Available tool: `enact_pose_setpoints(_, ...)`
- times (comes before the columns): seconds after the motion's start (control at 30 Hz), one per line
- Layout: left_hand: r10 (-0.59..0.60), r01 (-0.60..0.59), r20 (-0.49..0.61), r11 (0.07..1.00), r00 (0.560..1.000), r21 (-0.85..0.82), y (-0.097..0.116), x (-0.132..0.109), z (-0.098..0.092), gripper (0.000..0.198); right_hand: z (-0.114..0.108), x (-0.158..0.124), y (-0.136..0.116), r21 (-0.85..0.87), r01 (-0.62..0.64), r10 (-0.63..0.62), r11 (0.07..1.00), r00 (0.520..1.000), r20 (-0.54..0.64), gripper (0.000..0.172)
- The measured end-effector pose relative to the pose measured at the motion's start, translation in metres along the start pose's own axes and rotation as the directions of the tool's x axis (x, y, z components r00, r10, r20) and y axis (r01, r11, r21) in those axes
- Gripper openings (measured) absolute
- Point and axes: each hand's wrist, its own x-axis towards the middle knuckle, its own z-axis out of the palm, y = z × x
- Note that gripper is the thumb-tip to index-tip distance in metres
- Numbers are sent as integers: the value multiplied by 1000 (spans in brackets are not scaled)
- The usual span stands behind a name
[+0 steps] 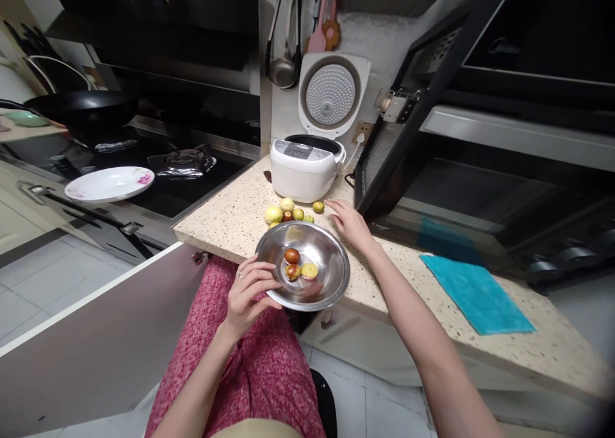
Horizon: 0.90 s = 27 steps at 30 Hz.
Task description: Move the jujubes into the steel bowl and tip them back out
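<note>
A shiny round metal bowl (331,259), with three small brown and yellow fruits (292,256) inside, is held at the front edge of the speckled beige surface (218,227), its rim gripped by the left hand (250,291). The right hand (353,225) is held, fingers loosely parted and empty, beside a small round yellow-green fruit (318,207).

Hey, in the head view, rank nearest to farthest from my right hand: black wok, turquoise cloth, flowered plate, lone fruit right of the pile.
From your right hand:
1. Lone fruit, close by on its left.
2. Turquoise cloth, out to its right.
3. Flowered plate, well to the left.
4. Black wok, farther left and back.
</note>
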Motion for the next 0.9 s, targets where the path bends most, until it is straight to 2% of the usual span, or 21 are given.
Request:
enact_pose_setpoints(0.2,16,-17,24,999,1000,42,-6,-1,-6,35,26,-1,8,-42,-2,7,999,994,110,59)
enact_pose_setpoints(0.33,38,-40,34,997,999,65,-8,0,-9,37,32,0,9,-40,24,-17,999,987,161,61)
enact_pose_setpoints(0.57,38,-42,35,992,999,116,-11,2,-17,33,29,0,5,-60,37,-32,998,996,82,52)
enact_pose_setpoints(0.67,40,-44,38,991,999,123,-14,1,-19,34,29,-1,5,-49,30,-25,998,994,104,53)
enact_pose_setpoints(0.8,42,-46,34,991,999,123,-17,-2,-21,35,28,-1,6,-31,37,-33,999,993,112,45)
enact_pose_setpoints(0.9,41,-45,35,988,999,146,-19,-1,-24,36,28,0,6,-33,49,-46,998,994,101,50)
